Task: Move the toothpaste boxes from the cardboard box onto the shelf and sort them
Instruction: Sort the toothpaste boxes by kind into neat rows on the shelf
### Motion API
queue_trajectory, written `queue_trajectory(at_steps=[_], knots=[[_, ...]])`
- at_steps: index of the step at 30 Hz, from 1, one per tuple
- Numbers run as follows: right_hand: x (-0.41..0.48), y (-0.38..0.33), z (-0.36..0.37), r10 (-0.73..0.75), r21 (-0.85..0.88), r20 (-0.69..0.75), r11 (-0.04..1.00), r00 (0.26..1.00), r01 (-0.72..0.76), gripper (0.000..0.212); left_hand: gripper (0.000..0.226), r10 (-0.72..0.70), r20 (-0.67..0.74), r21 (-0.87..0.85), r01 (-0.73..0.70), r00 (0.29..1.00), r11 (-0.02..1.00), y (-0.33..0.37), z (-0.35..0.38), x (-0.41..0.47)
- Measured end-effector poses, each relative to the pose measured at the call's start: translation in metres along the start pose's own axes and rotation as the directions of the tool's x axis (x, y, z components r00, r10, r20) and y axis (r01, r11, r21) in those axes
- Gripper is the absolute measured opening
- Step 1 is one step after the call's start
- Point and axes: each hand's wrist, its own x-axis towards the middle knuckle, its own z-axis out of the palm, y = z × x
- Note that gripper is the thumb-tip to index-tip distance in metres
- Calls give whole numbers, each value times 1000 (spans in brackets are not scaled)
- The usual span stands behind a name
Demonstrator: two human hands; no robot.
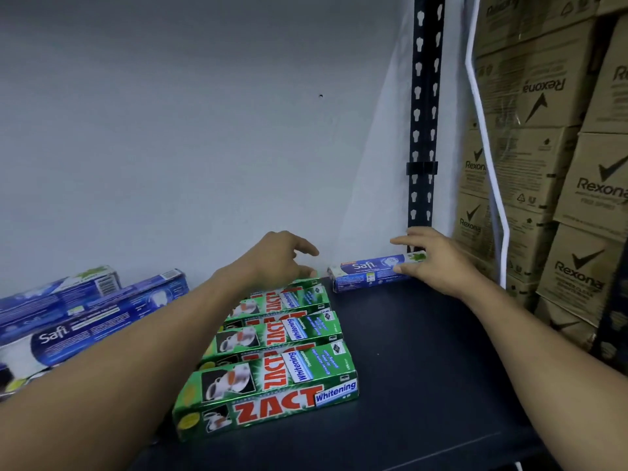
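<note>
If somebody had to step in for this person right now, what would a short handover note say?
Left hand: open, holding nothing, above the back of the green Zact boxes.
Right hand: fingers grip the right end of a white-and-blue Safi box lying at the back right of the shelf.
Done: Zact boxes lined up mid-shelf.
Left: the blue Safi boxes at the left lie in a loose pile, unsorted. The source cardboard box is out of view.

Grey wall (170,113), black post (425,96), stacked cartons (591,185).
The slotted post stands upright against the wall. To its right a white cable (481,130) hangs down before the brown Rexona cartons, which are stacked in several layers.
</note>
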Motion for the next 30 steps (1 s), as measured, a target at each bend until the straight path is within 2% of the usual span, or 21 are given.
queue_trajectory(at_steps=[5, 8, 12, 17, 20, 23, 27, 30], knots=[[-24, -42, 5, -152, 14, -66, 988, 986, 154, 42, 38, -15, -105, 83, 24, 994, 996, -24, -40, -79], [-33, -79, 21, -261, 23, 5, 965, 965, 260, 40, 34, -77, -225, 135, 109, 971, 985, -47, -60, -131], [-36, -146, 43, -373, 86, 139, 928, 918, 364, 48, 27, -146, -421, 178, 240, 895, 954, -84, -76, -195], [-35, -233, 80, -492, 84, 259, 869, 831, 488, 52, 30, -223, -586, 234, 426, 779, 874, -123, -75, -245], [-31, -272, 106, -510, 86, 312, 856, 802, 510, 54, 32, -263, -616, 205, 474, 743, 857, -142, -67, -260], [-26, -297, 130, -479, 87, 364, 871, 798, 483, 54, 35, -297, -603, 155, 474, 740, 867, -152, -61, -267], [-14, -315, 152, -447, 43, 427, 878, 786, 476, 51, 35, -310, -624, 46, 430, 717, 901, -160, -60, -269], [-2, -318, 165, -398, 0, 437, 897, 807, 442, 59, 35, -308, -637, -2, 399, 706, 917, -163, -59, -271]])
